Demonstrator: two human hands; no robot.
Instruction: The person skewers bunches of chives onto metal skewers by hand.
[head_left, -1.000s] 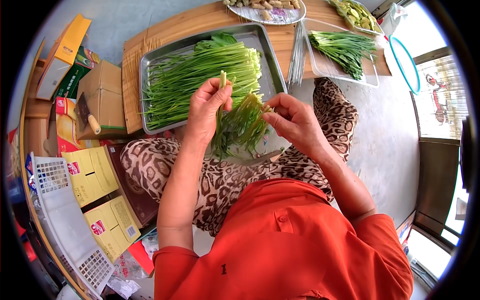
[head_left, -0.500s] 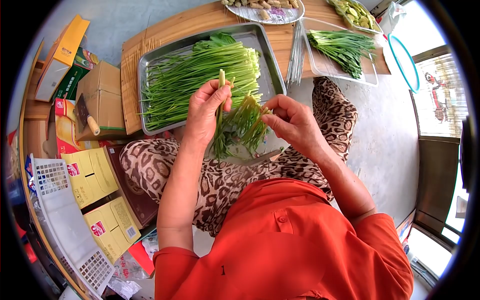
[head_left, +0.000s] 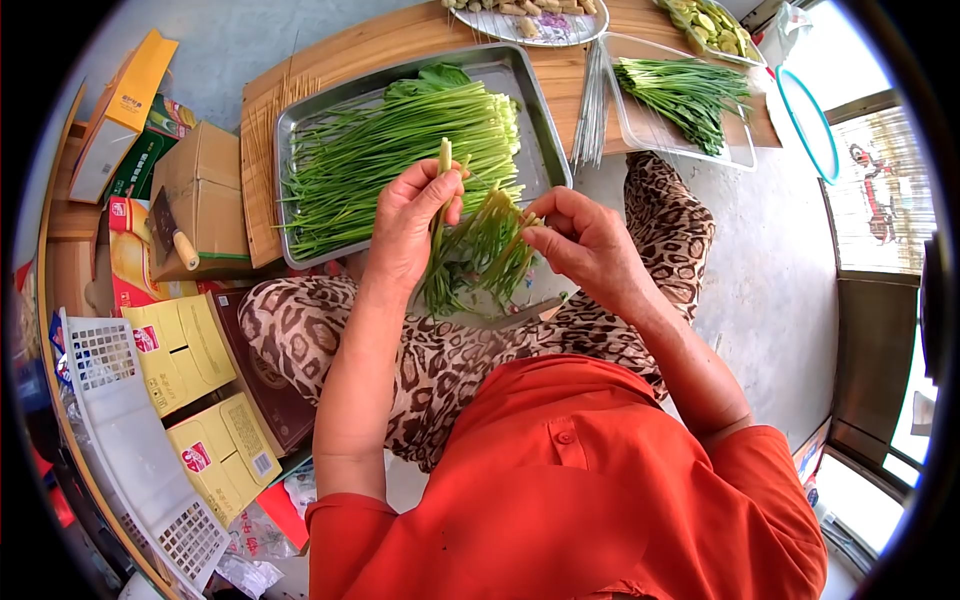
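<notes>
I hold a slim bunch of green, pale-ended stalks just on my side of the shallow grey metal tray. My left hand is curled closed around it, ends up, probably to keep them exposed. My right hand pinches limp yellow-green strands, thumb against forefinger. Inside the tray, long green stalks lie side by side, seemingly for neatness.
</notes>
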